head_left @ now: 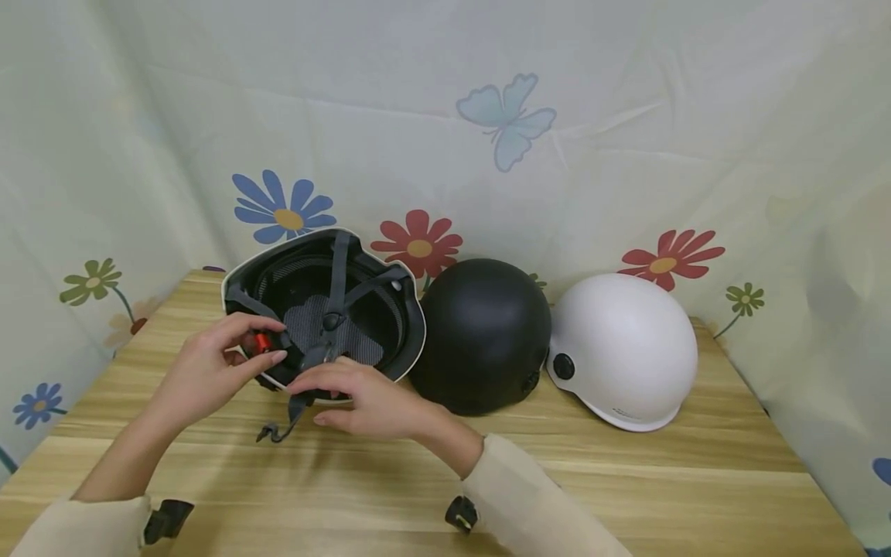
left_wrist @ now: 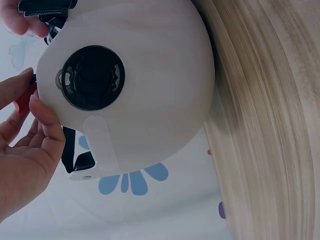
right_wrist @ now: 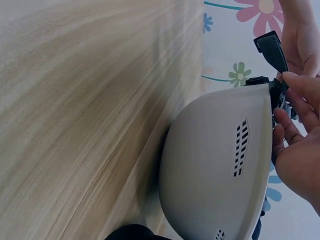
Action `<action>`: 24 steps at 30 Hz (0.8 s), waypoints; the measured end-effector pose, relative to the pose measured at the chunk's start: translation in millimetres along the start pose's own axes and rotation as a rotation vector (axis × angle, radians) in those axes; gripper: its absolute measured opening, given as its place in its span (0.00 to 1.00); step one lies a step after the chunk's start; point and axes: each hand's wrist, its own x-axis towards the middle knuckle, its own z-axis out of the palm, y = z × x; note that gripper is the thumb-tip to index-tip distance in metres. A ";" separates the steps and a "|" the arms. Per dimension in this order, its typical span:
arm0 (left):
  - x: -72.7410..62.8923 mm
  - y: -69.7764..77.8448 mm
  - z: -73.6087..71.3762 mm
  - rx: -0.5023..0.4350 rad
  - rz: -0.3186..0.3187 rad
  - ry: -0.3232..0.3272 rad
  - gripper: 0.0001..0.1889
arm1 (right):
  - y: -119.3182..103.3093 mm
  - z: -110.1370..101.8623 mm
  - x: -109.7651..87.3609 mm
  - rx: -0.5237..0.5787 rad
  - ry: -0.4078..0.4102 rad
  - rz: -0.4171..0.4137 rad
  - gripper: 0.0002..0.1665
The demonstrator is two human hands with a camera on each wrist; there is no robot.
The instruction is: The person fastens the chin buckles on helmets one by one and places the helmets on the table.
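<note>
A white helmet (head_left: 418,340) lies on its shell, its dark padded inside facing up toward me. My left hand (head_left: 219,360) is at its left rim, pinching a red and black strap buckle (head_left: 261,343) between thumb and fingers. Close by, at the front rim, my right hand (head_left: 365,398) pinches the dark chin strap (right_wrist: 274,54), whose loose end (head_left: 278,433) hangs over the rim. More dark webbing (head_left: 339,271) crosses the helmet's opening. In the left wrist view, the shell shows a round black vent (left_wrist: 93,77) on its side.
A black helmet (head_left: 483,333) stands dome up right beside the white one. Farther right, a second white helmet (head_left: 629,348) rests dome up against it. All are on a wood-grain table (head_left: 390,495), with a flowered cloth (head_left: 390,139) hanging behind.
</note>
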 end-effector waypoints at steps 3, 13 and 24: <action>-0.7 -0.9 0.0 0.002 0.012 0.003 0.14 | 0.5 2.0 1.9 0.005 -0.012 0.020 0.24; -2.4 -3.9 2.0 -0.001 0.023 0.008 0.14 | 2.1 6.0 5.7 -0.017 -0.038 0.015 0.23; -3.8 -4.6 3.7 -0.005 0.019 0.004 0.14 | 6.9 10.4 2.5 -0.005 0.005 0.008 0.21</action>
